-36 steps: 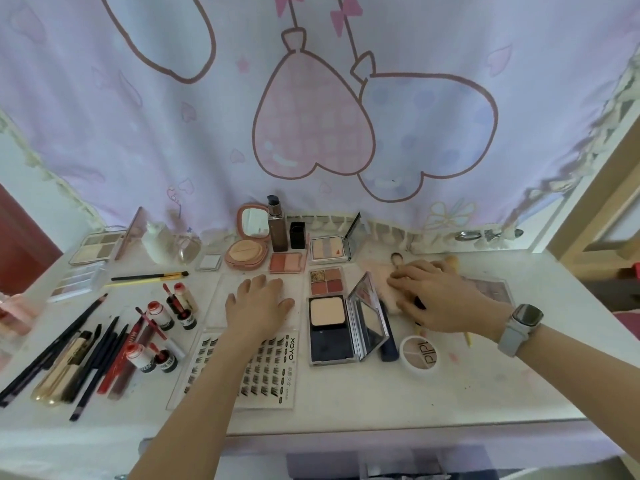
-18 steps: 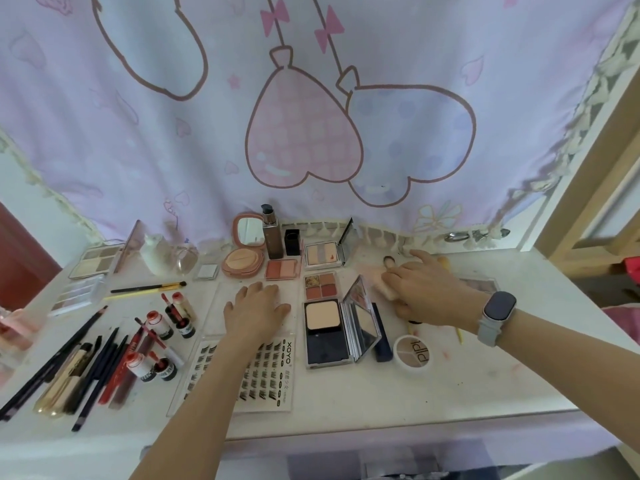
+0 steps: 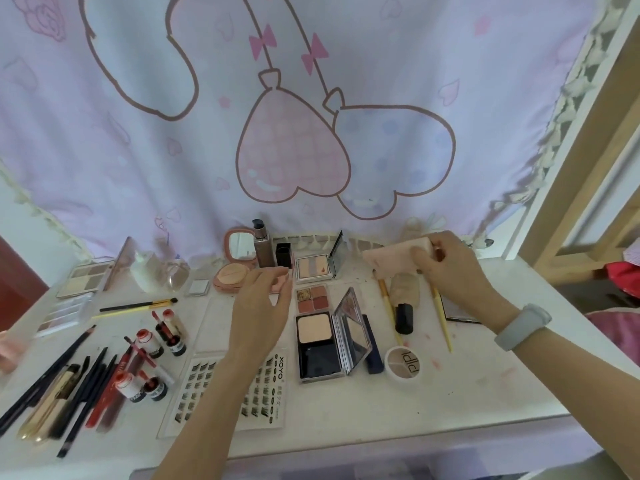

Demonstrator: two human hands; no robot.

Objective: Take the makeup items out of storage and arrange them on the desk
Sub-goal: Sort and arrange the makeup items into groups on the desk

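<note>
At the far left of the surface [image 3: 346,420] lay a fan of dark pencils and liners [image 3: 69,386], their long axes running from the near-left edge toward the far right. Beside them stood small red-capped bottles [image 3: 149,344], and behind these a yellow-handled brush [image 3: 138,305] lay crosswise. A neutral eyeshadow palette [image 3: 86,280] sat open at the back left, its pans exposed.

The lash tray [image 3: 225,386] lay flat under the left forearm. The left hand [image 3: 259,306] hovered above the centre of the surface, fingers loosely curved and apart, holding nothing; the round pink compact [image 3: 232,277] with its raised mirror lay just beyond its fingertips. To its right, a four-pan blush palette [image 3: 311,297] and an open powder compact [image 3: 320,344] showed a pale pan over a dark compartment.

Further right, two wooden-handled brushes [image 3: 388,306] and a capped tube [image 3: 403,299] lay with long axes pointing front to back. The right hand [image 3: 450,268] was raised at the back right, fingers pinching a pale pink pouch or sponge [image 3: 398,254]; which of the two could not be determined. That item was held clear of the surface, above the brushes. The right hand was judged nearer to the free space at the back right, where placement appeared likely.
</note>
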